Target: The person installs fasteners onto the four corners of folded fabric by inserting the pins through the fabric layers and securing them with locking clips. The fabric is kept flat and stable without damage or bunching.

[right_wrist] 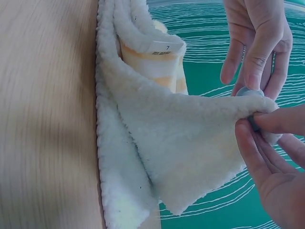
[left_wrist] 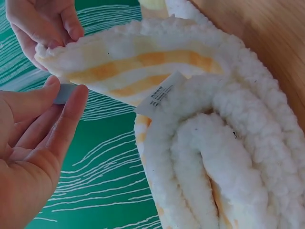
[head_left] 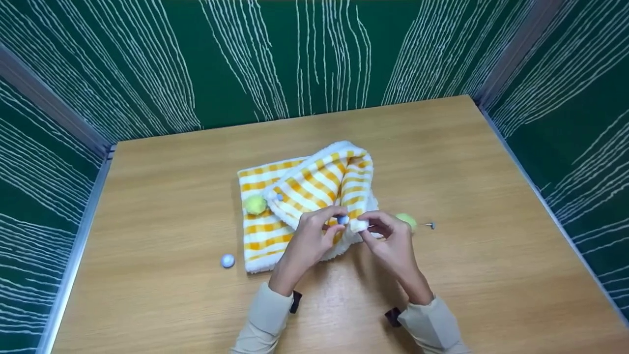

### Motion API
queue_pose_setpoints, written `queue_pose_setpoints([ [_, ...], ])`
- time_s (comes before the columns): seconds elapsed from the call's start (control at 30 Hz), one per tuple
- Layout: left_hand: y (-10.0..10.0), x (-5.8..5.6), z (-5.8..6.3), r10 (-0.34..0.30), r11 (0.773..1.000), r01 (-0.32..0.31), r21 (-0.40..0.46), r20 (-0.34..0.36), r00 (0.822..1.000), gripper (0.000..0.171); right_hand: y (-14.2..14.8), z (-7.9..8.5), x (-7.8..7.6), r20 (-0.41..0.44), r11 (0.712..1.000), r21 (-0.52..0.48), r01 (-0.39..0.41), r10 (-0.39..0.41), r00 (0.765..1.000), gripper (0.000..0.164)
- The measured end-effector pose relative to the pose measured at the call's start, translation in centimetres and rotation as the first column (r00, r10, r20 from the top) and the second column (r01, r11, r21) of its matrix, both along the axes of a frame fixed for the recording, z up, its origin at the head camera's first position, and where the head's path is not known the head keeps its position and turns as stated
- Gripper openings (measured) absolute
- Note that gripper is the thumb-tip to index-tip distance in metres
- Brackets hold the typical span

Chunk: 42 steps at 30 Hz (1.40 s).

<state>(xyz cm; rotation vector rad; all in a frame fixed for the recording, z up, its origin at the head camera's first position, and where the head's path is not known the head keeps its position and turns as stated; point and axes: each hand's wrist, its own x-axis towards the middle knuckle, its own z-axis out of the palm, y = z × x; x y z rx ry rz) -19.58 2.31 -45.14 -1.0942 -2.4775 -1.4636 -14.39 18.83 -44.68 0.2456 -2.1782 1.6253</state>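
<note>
A fleece-backed cloth (head_left: 263, 231) in yellow-and-white check lies on the table, partly folded, its near-right corner raised between the hands. My left hand (head_left: 308, 235) pinches a small blue-grey round cap (left_wrist: 63, 94) between thumb and fingers, close to that corner. My right hand (head_left: 393, 241) grips the corner; in the right wrist view its thumb and fingers also press a small dark blue-grey piece (right_wrist: 254, 124) against the fleece. Whether cap and piece are joined through the cloth I cannot tell. Another blue cap (head_left: 279, 196) sits on the cloth's left folded corner.
A shiny pale-blue ball-like piece (head_left: 227, 260) lies left of the cloth. Two fuzzy yellow-green pieces show, one (head_left: 255, 204) on the cloth, another (head_left: 407, 221) behind my right hand. A small pin-like piece (head_left: 431, 225) lies farther right on the wooden table (head_left: 491, 255). Green walls surround it.
</note>
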Motion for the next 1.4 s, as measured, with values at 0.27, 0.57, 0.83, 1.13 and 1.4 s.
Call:
queue_pose_setpoints([
  [0.27, 0.2, 0.0, -0.3, -0.001, 1.0, 0.001, -0.003, 0.006, 1.0, 0.027, 0.0, -0.1, 0.1, 0.0, 1.0, -0.009, -0.014, 0.014, 1.0, 0.018],
  [0.57, 0.9, 0.5, -0.4, -0.005, 1.0, 0.006, -0.029, 0.031, 1.0, 0.026, 0.0, -0.4, 0.1, 0.011, 1.0, -0.025, -0.006, 0.006, 1.0, 0.018],
  [0.83, 1.7, 0.4, -0.4, 0.06, 0.993, -0.063, -0.104, -0.036, 0.998, 0.017, 0.0, -0.5, -0.1, 0.03, 0.997, -0.068, -0.047, 0.049, 0.998, 0.02],
  [1.13, -0.4, -1.3, 0.3, 0.196, 0.981, -0.196, -0.004, 0.045, 0.98, 0.009, 0.3, 0.2, 0.0, 0.021, 0.993, -0.078, -0.086, 0.088, 0.996, 0.02],
  [1.4, -3.5, -3.4, 0.2, 0.348, 0.931, -0.361, 0.051, 0.17, 0.922, 0.013, 1.9, 0.5, 1.1, 0.078, 1.0, 0.027, 0.006, -0.009, 0.997, 0.015],
])
